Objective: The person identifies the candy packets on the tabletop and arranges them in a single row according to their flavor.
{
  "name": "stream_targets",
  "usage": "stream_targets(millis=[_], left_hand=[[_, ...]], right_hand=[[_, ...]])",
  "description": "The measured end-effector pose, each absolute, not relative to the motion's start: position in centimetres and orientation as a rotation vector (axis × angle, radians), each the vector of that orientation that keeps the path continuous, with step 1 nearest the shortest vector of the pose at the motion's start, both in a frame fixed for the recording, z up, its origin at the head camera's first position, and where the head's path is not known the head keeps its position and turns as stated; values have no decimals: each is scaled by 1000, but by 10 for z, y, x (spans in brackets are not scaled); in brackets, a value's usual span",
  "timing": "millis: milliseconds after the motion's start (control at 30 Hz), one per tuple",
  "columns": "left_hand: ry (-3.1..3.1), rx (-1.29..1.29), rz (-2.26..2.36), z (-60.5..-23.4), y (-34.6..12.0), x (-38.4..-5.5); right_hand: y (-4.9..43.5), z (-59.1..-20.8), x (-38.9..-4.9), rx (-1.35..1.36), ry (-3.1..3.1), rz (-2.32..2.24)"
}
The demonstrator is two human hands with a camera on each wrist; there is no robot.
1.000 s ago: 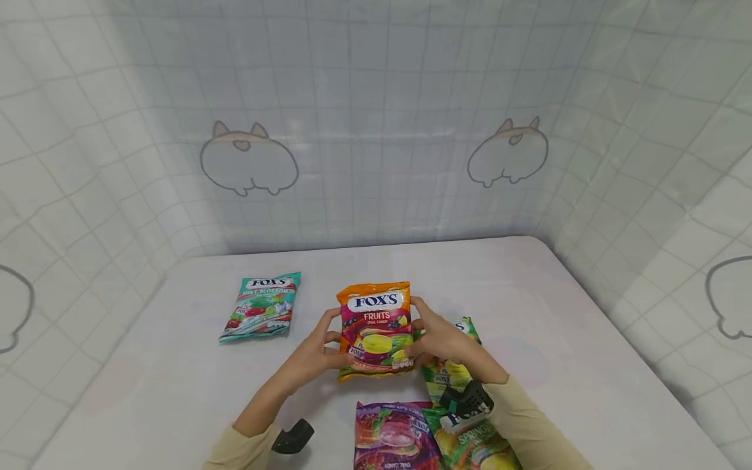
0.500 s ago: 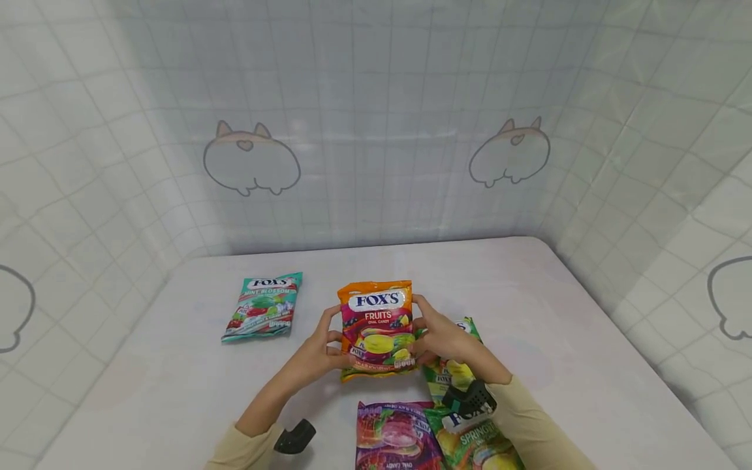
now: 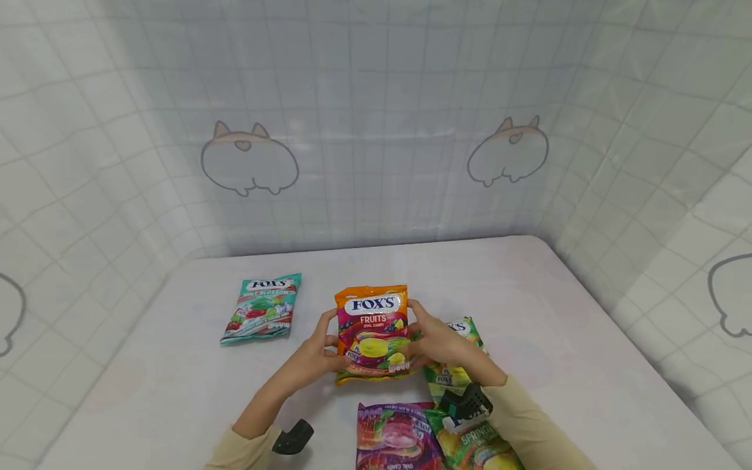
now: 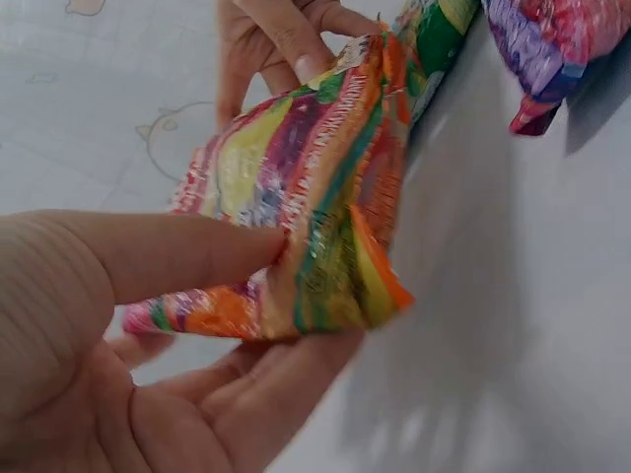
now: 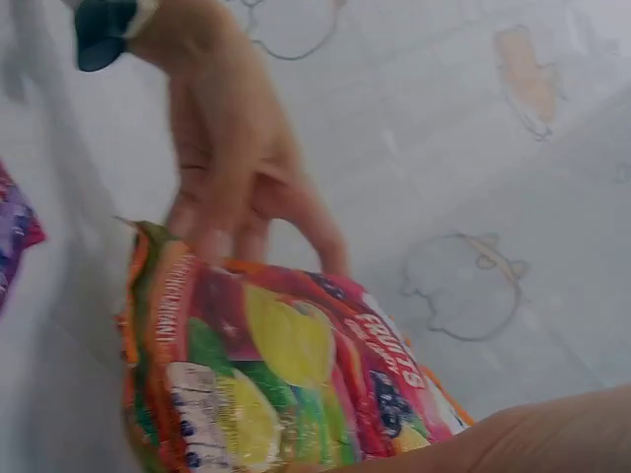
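Both hands hold an orange-and-magenta bag of Fox's fruit candy [image 3: 373, 336], its front turned toward the head camera. My left hand [image 3: 311, 362] grips the left edge; in the left wrist view its thumb [image 4: 197, 251] lies on the front and the other fingers go behind or under. My right hand [image 3: 437, 339] holds the opposite edge, its fingers partly hidden by the bag. A shadow lies below the bag, which appears raised off the table. Right of it, a yellow-green candy bag [image 3: 436, 380] lies partly covered by the right hand and forearm.
A teal mint candy bag [image 3: 262, 310] lies at the left of the white table [image 3: 176, 365]. Near the front are a purple candy bag [image 3: 396, 434] and a green one [image 3: 478, 447], side by side. Printed sheeting [image 3: 376, 196] walls the back and sides.
Across the last half second the fruit candy bag and both hands shift very slightly left and lower in the head view. Both grips stay the same, and the other bags lie still.
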State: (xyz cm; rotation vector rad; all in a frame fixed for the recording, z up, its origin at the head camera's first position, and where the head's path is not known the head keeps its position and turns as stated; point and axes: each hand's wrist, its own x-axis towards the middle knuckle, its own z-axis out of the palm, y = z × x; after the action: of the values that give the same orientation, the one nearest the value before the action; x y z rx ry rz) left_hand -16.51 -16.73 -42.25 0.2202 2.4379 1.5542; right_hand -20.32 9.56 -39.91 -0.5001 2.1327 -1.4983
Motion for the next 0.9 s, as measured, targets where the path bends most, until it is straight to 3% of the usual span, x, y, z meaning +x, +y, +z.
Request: stream_targets(millis=[600,900], left_hand=[[2906,27,1256,-419,-207,-215],[3043,-225,1266,-430,-219,-238]], right_hand=[[27,-405,-256,-530,2213,-1412],[-8,-416,-287,-436,2315,-1399]])
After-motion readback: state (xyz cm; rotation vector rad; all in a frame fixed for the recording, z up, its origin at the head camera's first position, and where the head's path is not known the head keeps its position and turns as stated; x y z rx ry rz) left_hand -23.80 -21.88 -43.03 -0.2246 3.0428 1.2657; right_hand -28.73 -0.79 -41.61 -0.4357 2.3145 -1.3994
